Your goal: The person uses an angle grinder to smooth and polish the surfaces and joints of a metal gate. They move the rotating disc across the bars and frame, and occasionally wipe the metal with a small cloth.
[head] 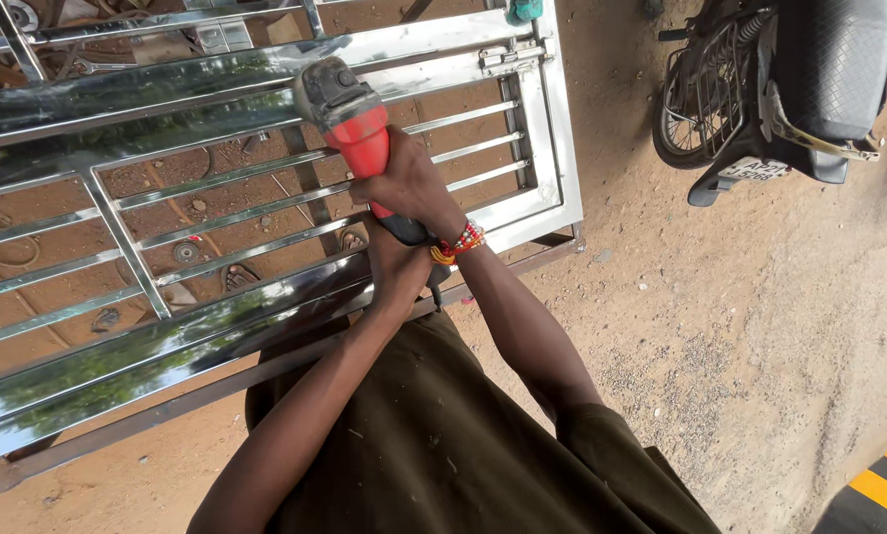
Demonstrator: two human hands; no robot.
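Fingers (379, 188) of our right hand (409, 188) wrap tight around the red angle grinder (356, 133), left hand (396, 269) clamped on its rear end. Grinder head sits over the stainless steel gate (265, 89), near the latch side. Heavy, stiff, likely torquey: we'd hold the body two-handed. Both arms extended, wrists bent down.

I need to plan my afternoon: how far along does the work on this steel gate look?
The steel gate is fully framed, and its broad lower panel already shines like a mirror. In hand: the right hand and left hand grip a red angle grinder, its head at the upper bars. How much is left cannot be told from here.
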